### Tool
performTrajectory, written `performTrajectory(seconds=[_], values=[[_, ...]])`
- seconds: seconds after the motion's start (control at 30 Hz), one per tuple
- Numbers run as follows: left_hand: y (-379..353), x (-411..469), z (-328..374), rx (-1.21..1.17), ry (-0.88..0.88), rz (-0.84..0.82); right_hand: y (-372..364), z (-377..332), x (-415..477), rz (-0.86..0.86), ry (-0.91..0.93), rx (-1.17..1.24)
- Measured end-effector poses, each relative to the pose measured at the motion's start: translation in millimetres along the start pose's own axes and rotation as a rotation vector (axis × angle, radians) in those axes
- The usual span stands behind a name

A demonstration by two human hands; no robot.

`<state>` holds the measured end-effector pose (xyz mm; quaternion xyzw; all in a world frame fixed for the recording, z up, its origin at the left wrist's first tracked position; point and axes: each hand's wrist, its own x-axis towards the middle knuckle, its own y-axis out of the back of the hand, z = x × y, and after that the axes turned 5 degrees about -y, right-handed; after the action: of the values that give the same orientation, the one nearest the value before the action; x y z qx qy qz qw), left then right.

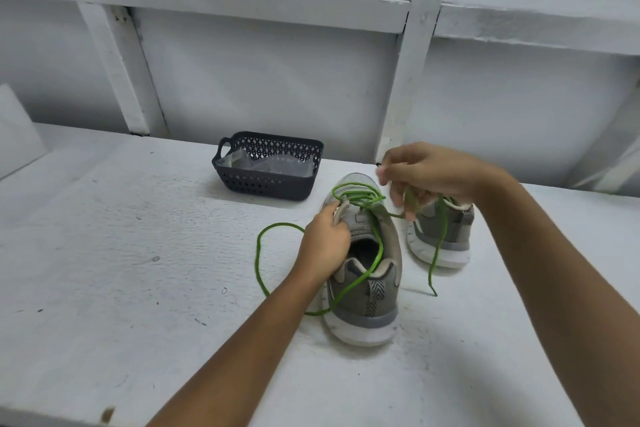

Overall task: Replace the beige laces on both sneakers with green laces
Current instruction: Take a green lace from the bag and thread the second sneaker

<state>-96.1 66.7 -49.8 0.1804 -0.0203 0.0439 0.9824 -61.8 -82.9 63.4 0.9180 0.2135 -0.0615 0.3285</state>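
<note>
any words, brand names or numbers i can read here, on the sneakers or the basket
None: no text can be read anywhere in this view.
Near sneaker: only a zigzag pattern on the heel tab, no letters.
Far sneaker: no legible mark; it is partly hidden by the right hand.
Basket: diamond cutouts only; the clear bags inside show no legible print.
</note>
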Motion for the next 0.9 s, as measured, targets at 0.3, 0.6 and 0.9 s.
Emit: performTrajectory(seconds=[0.3,0.6,0.9], values=[[1,1,-1,-0.023,0.006,-0.017,-46,2,62,0.161,-0.037,-0.792],[1,1,-1,-0.014,0.015,-0.024,-35,20,45,0.267,0.153,-0.442],[-1,-1,0,0.004,0.022,-0.011,-24,22,-16,0.048,0.273,-0.13]])
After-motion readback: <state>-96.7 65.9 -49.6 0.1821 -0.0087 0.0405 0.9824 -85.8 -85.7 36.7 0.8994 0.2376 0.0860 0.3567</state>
